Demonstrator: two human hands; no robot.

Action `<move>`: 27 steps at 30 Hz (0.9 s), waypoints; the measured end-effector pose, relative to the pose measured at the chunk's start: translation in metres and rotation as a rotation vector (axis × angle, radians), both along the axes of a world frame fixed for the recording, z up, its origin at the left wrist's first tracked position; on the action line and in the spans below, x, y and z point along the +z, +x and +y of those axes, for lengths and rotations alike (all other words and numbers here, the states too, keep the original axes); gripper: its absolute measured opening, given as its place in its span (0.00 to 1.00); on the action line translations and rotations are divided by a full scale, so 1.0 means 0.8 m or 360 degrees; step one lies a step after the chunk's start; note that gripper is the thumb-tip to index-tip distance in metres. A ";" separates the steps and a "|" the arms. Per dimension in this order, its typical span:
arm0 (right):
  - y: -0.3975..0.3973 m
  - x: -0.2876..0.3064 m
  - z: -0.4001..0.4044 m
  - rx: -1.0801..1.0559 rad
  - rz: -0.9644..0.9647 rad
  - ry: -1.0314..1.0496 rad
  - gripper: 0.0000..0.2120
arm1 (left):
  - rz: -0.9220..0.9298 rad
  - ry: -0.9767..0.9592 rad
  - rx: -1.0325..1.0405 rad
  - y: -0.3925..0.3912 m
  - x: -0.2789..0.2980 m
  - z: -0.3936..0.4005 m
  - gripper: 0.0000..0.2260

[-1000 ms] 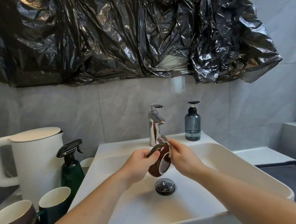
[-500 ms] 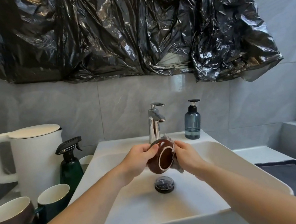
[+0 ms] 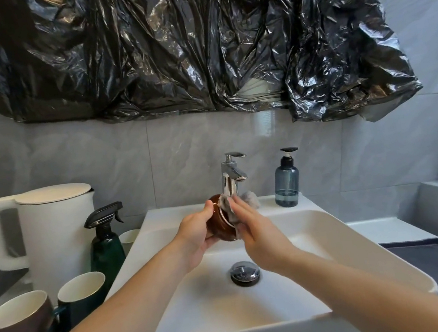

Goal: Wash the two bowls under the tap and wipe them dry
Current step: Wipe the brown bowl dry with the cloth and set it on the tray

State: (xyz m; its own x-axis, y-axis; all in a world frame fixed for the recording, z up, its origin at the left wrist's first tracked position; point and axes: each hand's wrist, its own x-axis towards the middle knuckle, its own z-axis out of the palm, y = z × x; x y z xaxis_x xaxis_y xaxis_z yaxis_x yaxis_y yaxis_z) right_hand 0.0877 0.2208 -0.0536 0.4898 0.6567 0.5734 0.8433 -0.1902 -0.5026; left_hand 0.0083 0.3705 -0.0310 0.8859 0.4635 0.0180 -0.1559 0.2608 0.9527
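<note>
Left hand [image 3: 194, 237]: curled round the back of a brown bowl [image 3: 221, 226], thumb up on its upper edge, bowl tipped on its side over the sink [image 3: 344, 235] with its mouth turned toward the right hand [image 3: 259, 233]. Right hand: fingers fairly straight, pressing a grey cloth [image 3: 228, 207] against the bowl's mouth; whether the thumb pinches the cloth, cannot tell. Cloth bunched up past the rim, a tuft showing beside the tap [image 3: 232, 176]. Bowl just below and in front of the spout, touching both hands, between them. No running water visible. Probably the wiping step for this bowl; next stroke likely across the opening, so the mouth facing right matters, with the left hand as the brace behind.

Second bowl: not clearly in view. Sink basin holds only the drain plug [image 3: 244, 273]. Left of the sink: a brown mug [image 3: 20, 329] and a dark green mug [image 3: 82, 294], both pale inside and apparently holding nothing. Soap bottle [image 3: 286, 184] on the ledge with a little liquid at the bottom.
</note>
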 end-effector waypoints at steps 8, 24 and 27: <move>-0.011 0.003 0.001 -0.0036 -0.0164 -0.0042 0.29 | -0.0005 -0.0094 -0.0068 -0.009 0.009 0.000 0.19; -0.029 0.021 0.007 -0.0096 0.1293 -0.0203 0.20 | 0.0052 -0.0039 0.0111 0.001 0.003 0.003 0.20; -0.048 0.020 0.017 -0.0143 0.1287 -0.0212 0.13 | 0.0041 -0.0046 0.0121 -0.002 0.005 0.006 0.19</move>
State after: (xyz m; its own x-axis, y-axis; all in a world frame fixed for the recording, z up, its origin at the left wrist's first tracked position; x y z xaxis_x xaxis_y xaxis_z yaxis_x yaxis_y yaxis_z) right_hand 0.0492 0.2346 -0.0377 0.7721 0.6328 -0.0591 0.2092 -0.3409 -0.9165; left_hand 0.0070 0.3751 -0.0270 0.8481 0.5295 -0.0187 -0.1517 0.2764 0.9490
